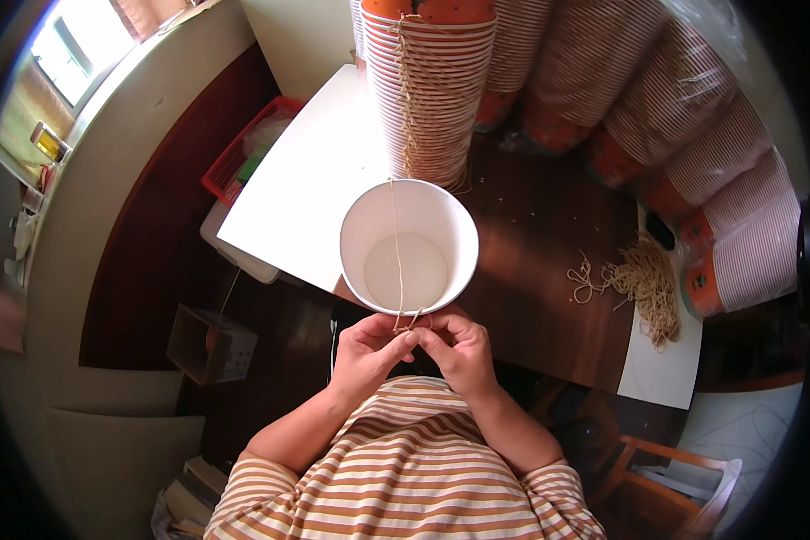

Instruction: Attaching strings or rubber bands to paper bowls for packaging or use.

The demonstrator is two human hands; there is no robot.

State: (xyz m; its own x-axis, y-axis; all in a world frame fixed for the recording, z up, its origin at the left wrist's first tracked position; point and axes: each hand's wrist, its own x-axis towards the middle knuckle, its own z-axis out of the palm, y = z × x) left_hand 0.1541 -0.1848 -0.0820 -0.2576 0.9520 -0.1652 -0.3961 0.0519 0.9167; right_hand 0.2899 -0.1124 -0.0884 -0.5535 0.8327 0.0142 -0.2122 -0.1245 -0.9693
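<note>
Head view — string between hands

Daylight is streaming through a window at upper left, a dark wooden table is filling the centre, a wooden chair is sitting lower right.

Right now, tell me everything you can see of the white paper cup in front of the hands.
The round white paper cup stands upright on the dark wooden table, its open mouth toward the camera and nothing inside. A thin beige string crosses its opening from the far rim to the near rim, where the left hand and right hand pinch its end together. Behind the cup rises a tall stack of orange-and-white striped cups.
</note>
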